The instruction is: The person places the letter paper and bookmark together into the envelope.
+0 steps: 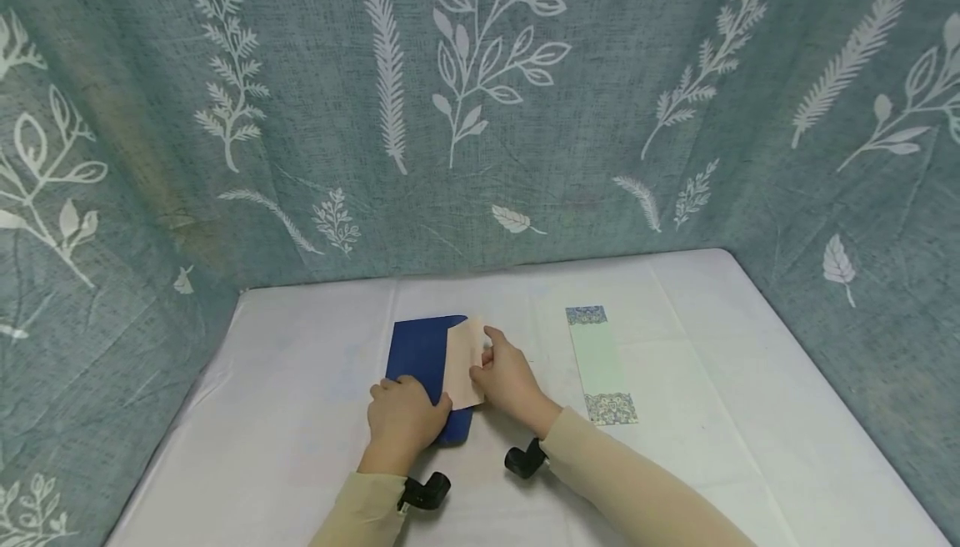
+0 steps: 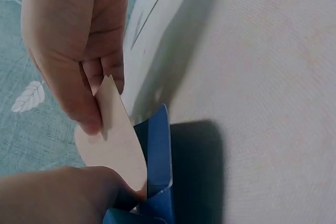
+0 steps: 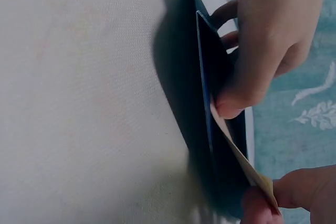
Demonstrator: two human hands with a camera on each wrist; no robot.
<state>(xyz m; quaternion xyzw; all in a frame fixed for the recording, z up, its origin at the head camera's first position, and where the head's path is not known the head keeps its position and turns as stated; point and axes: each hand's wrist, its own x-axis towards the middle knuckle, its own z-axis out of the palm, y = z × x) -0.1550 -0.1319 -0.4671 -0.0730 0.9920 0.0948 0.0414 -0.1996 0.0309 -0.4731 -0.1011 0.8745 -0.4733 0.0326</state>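
Note:
A dark blue paper envelope (image 1: 420,347) is on the white table, its mouth spread apart toward the right. My left hand (image 1: 408,414) grips its near part, with the thumb reaching to the edge of a cream paper slip (image 1: 461,368). In the left wrist view the slip (image 2: 118,145) bends where it enters the opening. My right hand (image 1: 510,372) pinches the slip's right edge between thumb and fingers. The right wrist view shows the slip (image 3: 239,153) slanting between the two walls of the envelope (image 3: 203,77); its inner end is hidden.
To the right lies a pale green paper strip (image 1: 597,363) with lace-patterned ends. A grey-green leaf-print curtain (image 1: 480,197) hangs behind the table (image 1: 300,380) and along both sides. Each wrist carries a small black camera (image 1: 427,493).

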